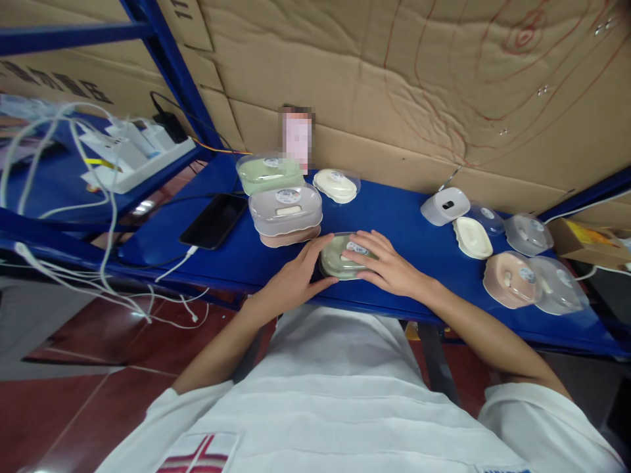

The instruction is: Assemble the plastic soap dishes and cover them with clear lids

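At the table's near edge a small green oval box with a clear lid [336,257] sits between my two hands. My left hand [294,274] is closed around the box's left end, thumb on the near side and fingers toward the far side. From the right, my right hand [394,266] grips the box, its fingers spread over the lid and a round white label, partly covering both. Just beyond my left hand stands a grey-lidded box with a pinkish base [286,213]. A larger green clear-lidded box [269,172] is behind it.
A cream box [336,186] lies at the back. Several pale boxes and lids, including a pink one [510,279] and a cream piece [473,238], are on the right. A black phone [214,222] and cables lie left. Cardboard [355,98] closes off the back.
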`<action>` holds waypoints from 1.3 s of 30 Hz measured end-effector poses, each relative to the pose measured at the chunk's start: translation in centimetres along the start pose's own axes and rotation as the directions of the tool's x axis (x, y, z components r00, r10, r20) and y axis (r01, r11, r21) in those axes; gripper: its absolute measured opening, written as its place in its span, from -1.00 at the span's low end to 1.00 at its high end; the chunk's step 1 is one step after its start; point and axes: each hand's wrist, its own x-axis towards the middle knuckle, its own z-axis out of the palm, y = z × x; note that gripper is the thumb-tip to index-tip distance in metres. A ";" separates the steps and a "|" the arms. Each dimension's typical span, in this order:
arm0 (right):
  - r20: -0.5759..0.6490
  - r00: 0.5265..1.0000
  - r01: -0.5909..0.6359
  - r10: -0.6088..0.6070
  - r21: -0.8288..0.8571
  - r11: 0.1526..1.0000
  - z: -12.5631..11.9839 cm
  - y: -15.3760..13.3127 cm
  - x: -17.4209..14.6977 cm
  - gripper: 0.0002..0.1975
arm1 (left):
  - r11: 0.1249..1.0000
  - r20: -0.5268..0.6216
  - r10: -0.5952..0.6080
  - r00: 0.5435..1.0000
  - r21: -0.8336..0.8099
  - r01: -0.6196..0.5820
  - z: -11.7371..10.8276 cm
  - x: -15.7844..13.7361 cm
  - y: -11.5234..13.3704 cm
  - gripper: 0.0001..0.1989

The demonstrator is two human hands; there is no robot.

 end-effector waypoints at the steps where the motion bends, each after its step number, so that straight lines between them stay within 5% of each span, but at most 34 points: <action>1: 0.008 1.000 0.009 -0.009 -0.008 1.000 0.0 0.0 0.0 -0.47 | 1.000 0.006 -0.013 1.000 0.004 0.013 0.0 0.0 0.0 -0.15; 15: 0.017 1.000 -0.008 0.011 -0.191 0.981 0.1 0.6 -0.3 -0.39 | 1.000 0.033 -0.007 0.999 0.009 0.007 -0.4 0.0 0.6 -0.24; 22: -0.093 0.944 -0.331 0.318 -0.299 0.895 -2.2 6.8 -1.1 -0.37 | 0.999 0.046 -0.041 0.998 0.003 0.041 -0.6 -0.1 0.7 -0.26; 29: -0.030 0.964 -0.265 0.266 -0.246 0.932 0.1 10.2 6.8 -0.37 | 1.000 0.053 -0.003 0.999 0.021 0.001 -0.6 -0.1 0.7 -0.34; 34: -0.049 0.916 -0.398 0.399 -0.242 0.885 1.4 12.2 13.4 -0.25 | 0.999 0.088 -0.015 0.996 0.044 0.011 -0.6 -0.1 0.5 -0.38; 39: -0.062 0.889 -0.456 0.455 -0.227 0.860 0.2 11.8 12.6 -0.41 | 0.997 0.092 -0.012 0.996 0.072 0.005 -0.6 -0.2 0.5 -0.42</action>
